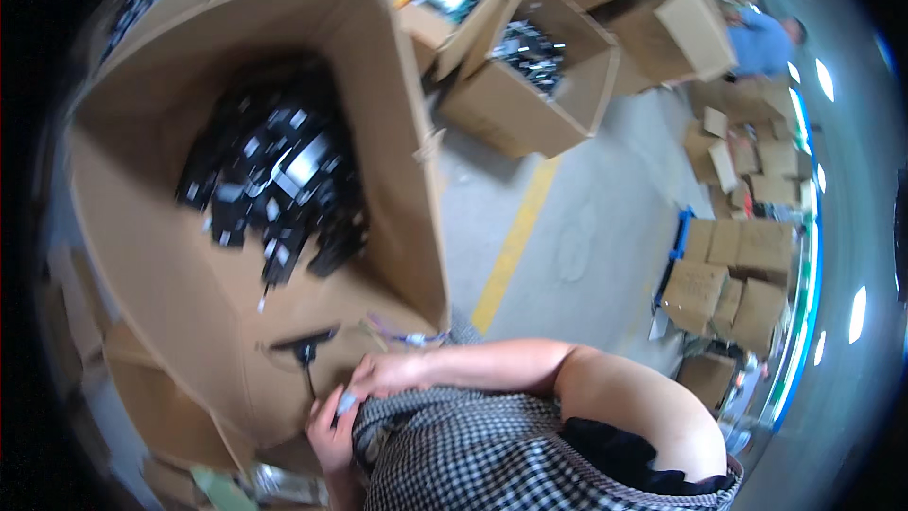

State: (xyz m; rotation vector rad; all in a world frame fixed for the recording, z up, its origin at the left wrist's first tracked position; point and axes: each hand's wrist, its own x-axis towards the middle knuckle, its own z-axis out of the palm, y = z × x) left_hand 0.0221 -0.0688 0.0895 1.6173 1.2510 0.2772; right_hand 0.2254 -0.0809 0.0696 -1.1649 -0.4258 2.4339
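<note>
Both hands meet low in the picture, close to my checked clothing and the near side of a large cardboard box (430, 255). My left hand (329, 433) has its fingers closed where the thin stem of a black T-shaped part (305, 347) reaches it. The crossbar of that part sticks out over the box. Beside it, the fingers of my right hand (378, 375) are bent together at a small pale piece (347, 404) lying between the hands. Blur hides its exact kind. Deeper in the box lies a heap of black parts (284, 170) with pale labels.
A thin purple cable (397, 333) hangs at the box's near edge. Ahead stands another open carton (515, 123) with dark parts in it. A yellow line (515, 246) crosses the grey floor. Stacked cartons (728, 284) and a person in blue (761, 43) are to the right.
</note>
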